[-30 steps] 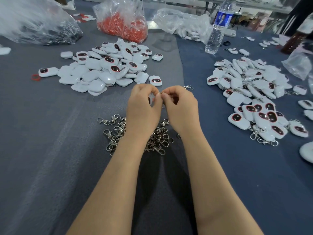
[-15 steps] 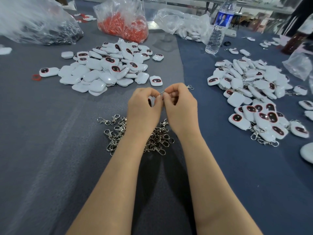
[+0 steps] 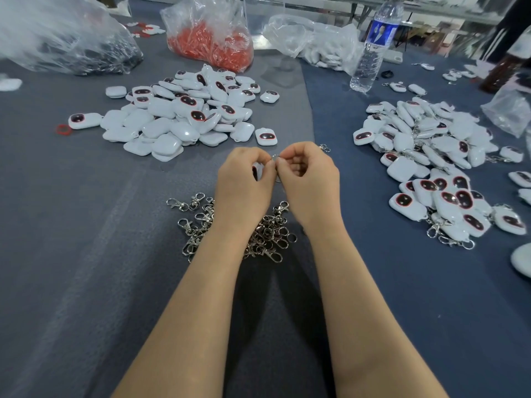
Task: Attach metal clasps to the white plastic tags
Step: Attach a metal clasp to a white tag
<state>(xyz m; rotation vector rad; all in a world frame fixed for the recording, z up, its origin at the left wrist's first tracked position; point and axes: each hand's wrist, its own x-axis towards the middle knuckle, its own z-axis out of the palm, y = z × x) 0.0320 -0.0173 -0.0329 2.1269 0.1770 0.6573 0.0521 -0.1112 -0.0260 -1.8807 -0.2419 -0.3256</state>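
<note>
White glossy plastic tag [image 3: 257, 171], light, rigid and probably slippery, sits in the curled left hand [image 3: 244, 182], best gripped edgewise; right hand [image 3: 310, 179] pinches the small silver metal clasp [image 3: 275, 157].

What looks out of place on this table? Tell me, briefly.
Two strays. A lone red ring lies on the grey cloth left of the left tag pile, far from the bag of red parts. One metal clasp lies beyond the right hand, apart from the clasp pile.

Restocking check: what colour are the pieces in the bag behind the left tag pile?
Orange-red pieces; head view shows them.
</note>
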